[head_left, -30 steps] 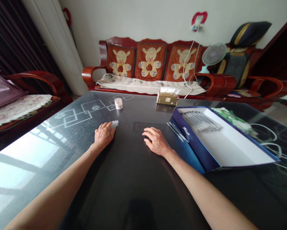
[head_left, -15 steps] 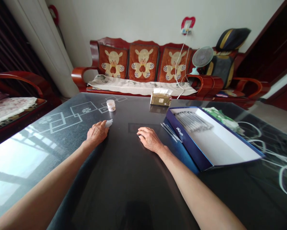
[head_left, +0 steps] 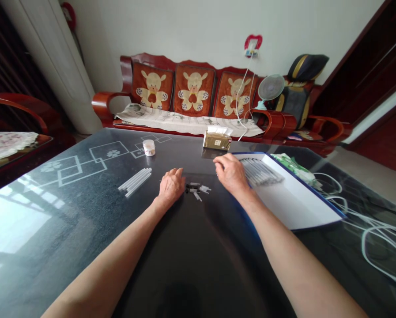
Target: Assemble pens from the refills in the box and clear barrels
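My left hand is low over the dark table, its fingers stretched forward and apart from anything held. Just right of its fingertips lies a small pile of black and whitish pen parts. A row of slim white tubes, like pen barrels, lies to its left. My right hand is beside the left wall of the box, with fingers loosely bent and nothing visible in them. Inside the box lie many clear pens side by side. My right hand and forearm hide the table beside the box.
A small white tub and a gold tissue box stand toward the far edge. Right of the box are a green-and-white plastic bag and looped white cables. A wooden sofa stands behind the table.
My left hand has let go of the white tubes, which now lie on the table, and moved right. My right hand has moved right toward the box, uncovering the small parts.
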Available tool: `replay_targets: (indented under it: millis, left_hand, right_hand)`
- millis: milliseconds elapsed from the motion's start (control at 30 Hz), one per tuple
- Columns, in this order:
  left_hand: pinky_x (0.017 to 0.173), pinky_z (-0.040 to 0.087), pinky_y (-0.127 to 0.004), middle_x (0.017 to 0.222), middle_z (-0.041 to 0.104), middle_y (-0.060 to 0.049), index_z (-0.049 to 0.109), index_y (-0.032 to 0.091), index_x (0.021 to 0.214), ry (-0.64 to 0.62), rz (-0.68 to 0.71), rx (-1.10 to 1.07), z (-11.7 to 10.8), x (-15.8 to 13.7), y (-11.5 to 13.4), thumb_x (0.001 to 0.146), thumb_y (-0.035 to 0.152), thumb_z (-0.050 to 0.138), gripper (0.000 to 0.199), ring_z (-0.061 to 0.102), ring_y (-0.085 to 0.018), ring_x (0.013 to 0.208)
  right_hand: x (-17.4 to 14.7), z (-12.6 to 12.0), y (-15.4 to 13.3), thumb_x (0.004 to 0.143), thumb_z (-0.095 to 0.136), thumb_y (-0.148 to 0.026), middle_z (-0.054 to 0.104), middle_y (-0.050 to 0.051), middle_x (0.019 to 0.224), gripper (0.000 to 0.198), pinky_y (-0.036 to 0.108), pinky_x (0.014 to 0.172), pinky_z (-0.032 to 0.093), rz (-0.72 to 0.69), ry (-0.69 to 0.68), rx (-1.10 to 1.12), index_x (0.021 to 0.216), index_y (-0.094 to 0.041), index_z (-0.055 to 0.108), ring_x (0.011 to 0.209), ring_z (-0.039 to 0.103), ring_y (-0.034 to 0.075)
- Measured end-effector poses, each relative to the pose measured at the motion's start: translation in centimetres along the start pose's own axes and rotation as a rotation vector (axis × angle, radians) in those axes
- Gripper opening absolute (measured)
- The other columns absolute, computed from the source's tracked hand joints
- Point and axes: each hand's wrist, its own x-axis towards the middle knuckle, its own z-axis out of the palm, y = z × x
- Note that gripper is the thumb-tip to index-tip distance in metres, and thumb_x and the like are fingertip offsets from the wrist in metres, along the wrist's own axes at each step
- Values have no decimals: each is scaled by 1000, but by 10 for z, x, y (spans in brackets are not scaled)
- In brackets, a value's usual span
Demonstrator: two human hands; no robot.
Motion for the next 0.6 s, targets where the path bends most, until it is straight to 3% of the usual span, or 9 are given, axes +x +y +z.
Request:
replay_targets:
  millis: [67, 233, 400, 600]
  left_hand:
    - [93, 45, -33, 116, 64, -11, 57, 17, 125, -5, 2, -43, 13, -1, 7, 91, 29, 43, 38, 60, -24, 105]
    - [89, 47, -32, 111, 66, -10, 57, 17, 125, 77, -6, -96, 21, -5, 5, 92, 27, 42, 38, 60, -23, 101]
    - [88, 48, -31, 106, 66, -10, 58, 18, 122, 76, 0, -137, 19, -5, 4, 91, 25, 44, 35, 60, -22, 100]
    - [82, 49, -30, 98, 67, -9, 62, 18, 119, 117, -33, -171, 20, -4, 4, 90, 24, 43, 35, 62, -22, 94]
  right_hand:
    - [9, -19, 32, 80, 51, -16, 66, 10, 94, 24, 35, 83, 47, 168, -26, -185, 92, -18, 72, 86, 61, 23]
    - [5, -36, 99, 74, 56, -19, 68, 8, 74, 16, 32, 70, 47, 576, -401, -479, 70, -19, 71, 76, 64, 23]
    - [-4, -22, 109, 73, 63, -38, 62, 8, 58, 24, 33, 58, 47, 669, -504, -527, 56, -20, 65, 63, 63, 23]
    - [7, -25, 108, 72, 61, -28, 67, 16, 69, 18, 38, 63, 49, 753, -456, -570, 63, -14, 68, 74, 67, 30]
